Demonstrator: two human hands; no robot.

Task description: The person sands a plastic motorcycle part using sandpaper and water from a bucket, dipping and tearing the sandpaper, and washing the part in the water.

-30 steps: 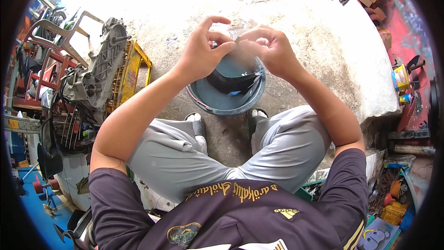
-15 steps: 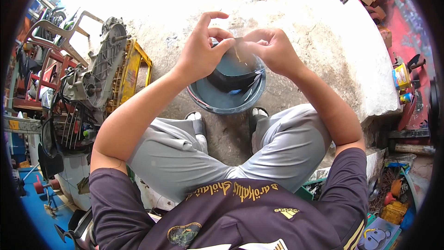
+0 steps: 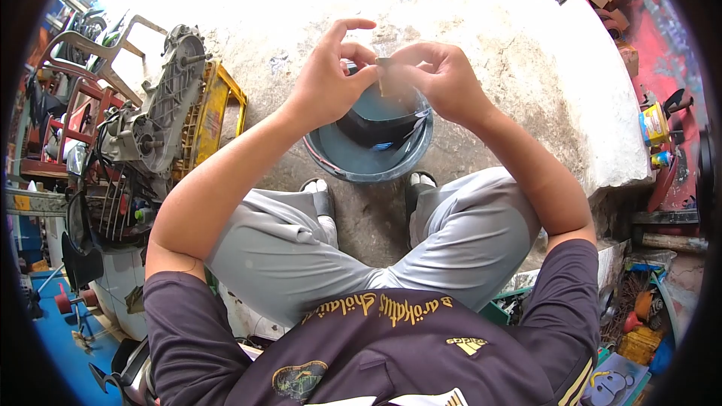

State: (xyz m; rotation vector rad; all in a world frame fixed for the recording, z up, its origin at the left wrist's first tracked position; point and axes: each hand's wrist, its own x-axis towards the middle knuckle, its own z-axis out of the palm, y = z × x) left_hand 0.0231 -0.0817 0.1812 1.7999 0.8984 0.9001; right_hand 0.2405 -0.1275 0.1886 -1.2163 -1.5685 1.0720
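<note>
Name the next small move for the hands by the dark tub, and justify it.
Probably lower the small piece into the tub for a dip: the left hand seems to pinch it, the right hand is close against it, blurred, and the tub, just below them in view, appears to hold liquid.

Single head camera: wide view, close above lap (image 3: 278,271), facing forward-down toward hands (image 3: 327,79).

Left hand (image 3: 335,75) pinching, right hand (image 3: 447,79) alongside
</note>
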